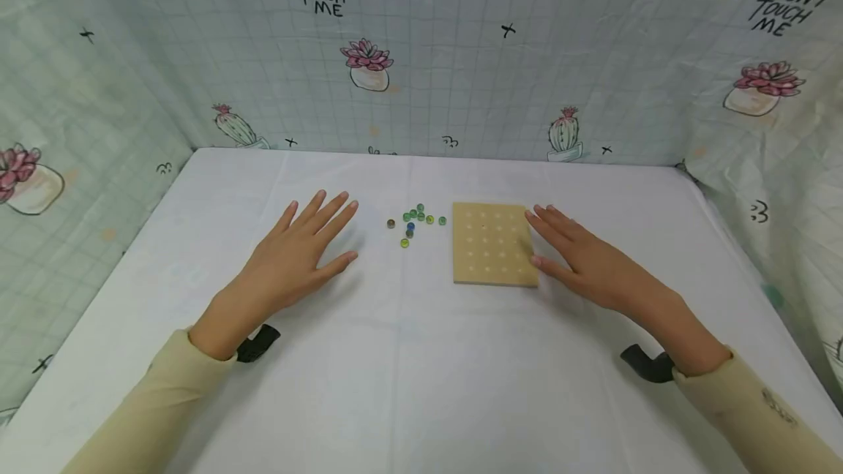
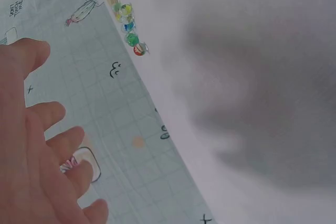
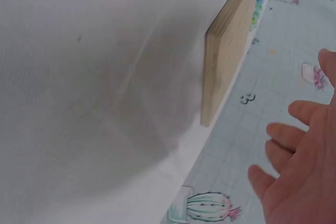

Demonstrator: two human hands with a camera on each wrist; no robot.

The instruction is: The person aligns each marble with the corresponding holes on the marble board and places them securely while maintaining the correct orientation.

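Observation:
In the head view my left hand (image 1: 293, 258) hovers over the left half of the table, fingers spread, holding nothing. My right hand (image 1: 586, 262) is held out beside a square wooden board (image 1: 494, 243), its fingertips overlapping the board's right edge in this view. Rows of small round hollows cover the board's top. Between the left hand and the board lies a loose group of glass marbles (image 1: 421, 216), mostly green, with some yellow, blue and brown. The left wrist view shows several marbles (image 2: 132, 39) beyond the spread fingers; the right wrist view shows the board's layered side (image 3: 210, 77).
A white cloth covers the table (image 1: 369, 386). Behind it and at both sides hangs a pale curtain (image 1: 448, 57) printed with cacti and lettering. Black straps (image 1: 648, 364) show at both wrists, by the beige sleeves (image 1: 158, 393).

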